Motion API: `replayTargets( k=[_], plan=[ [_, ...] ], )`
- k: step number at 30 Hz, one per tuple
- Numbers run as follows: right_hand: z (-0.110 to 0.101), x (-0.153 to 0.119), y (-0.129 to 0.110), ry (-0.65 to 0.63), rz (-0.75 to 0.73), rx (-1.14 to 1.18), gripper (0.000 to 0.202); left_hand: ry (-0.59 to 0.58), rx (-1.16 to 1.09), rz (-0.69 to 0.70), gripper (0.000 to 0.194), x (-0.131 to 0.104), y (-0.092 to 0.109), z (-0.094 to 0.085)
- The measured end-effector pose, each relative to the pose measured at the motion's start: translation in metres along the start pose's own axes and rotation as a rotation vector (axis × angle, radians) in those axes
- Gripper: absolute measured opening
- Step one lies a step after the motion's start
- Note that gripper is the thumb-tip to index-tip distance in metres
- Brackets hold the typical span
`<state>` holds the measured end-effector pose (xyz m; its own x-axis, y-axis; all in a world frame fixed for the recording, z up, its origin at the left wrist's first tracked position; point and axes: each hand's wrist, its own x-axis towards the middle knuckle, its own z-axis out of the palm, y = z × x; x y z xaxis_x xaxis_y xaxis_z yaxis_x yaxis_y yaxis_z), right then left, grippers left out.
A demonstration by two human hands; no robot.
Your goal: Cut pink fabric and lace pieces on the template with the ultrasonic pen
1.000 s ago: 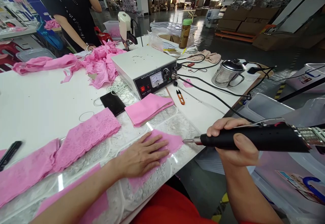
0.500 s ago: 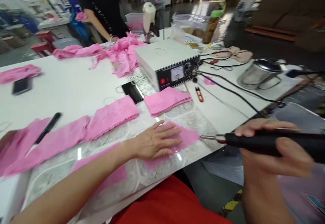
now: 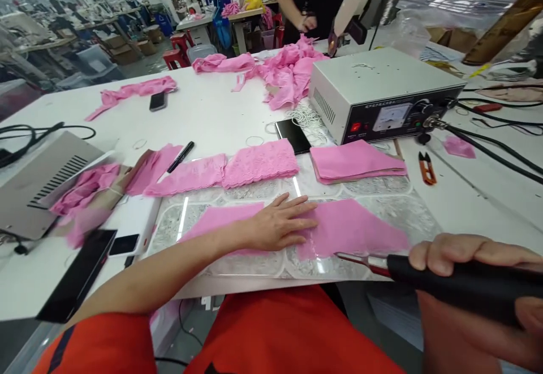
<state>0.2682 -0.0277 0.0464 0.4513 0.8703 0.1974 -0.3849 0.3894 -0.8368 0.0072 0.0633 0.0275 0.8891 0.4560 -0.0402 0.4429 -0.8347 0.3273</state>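
Observation:
My left hand lies flat, fingers spread, on the left part of a thin pink fabric piece. This piece rests on a marble-patterned mat. A second pink piece lies partly under my left wrist. My right hand is wrapped round the black handle of a handheld ultrasonic cutter. Its thin metal tip meets the near edge of the pink fabric; whether it presses in, I cannot tell. Behind the mat's middle sit a folded pink stack and scalloped pink lace pieces.
A grey power box with a meter and cables stands at the back right. Orange thread snips, a black phone and a black marker lie about. Across the table a co-worker stands by heaped pink fabric.
The view has swung left, showing more of the table's left side. The cutter's tip has moved from the fabric's right corner leftward to its near edge. My left hand stays flat on the fabric.

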Motion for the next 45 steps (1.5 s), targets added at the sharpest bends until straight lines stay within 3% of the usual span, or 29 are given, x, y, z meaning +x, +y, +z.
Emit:
replayTargets(
  k=[4,9,37,45],
  plan=[
    [0.031,-0.006,0.007,-0.210,-0.045,-0.018,0.022,0.008,-0.002,-0.019,0.047,0.000,0.001,0.006],
    [0.038,-0.011,0.013,-0.314,-0.016,-0.009,0.024,0.040,-0.004,-0.012,0.048,-0.001,0.000,0.011],
    [0.041,-0.017,0.021,-0.369,0.011,-0.028,0.025,0.071,-0.031,0.043,0.046,-0.005,-0.001,0.009],
    [0.044,-0.016,0.019,-0.437,0.000,-0.018,0.018,0.091,-0.071,0.060,0.045,-0.005,0.000,0.011]
  ],
)
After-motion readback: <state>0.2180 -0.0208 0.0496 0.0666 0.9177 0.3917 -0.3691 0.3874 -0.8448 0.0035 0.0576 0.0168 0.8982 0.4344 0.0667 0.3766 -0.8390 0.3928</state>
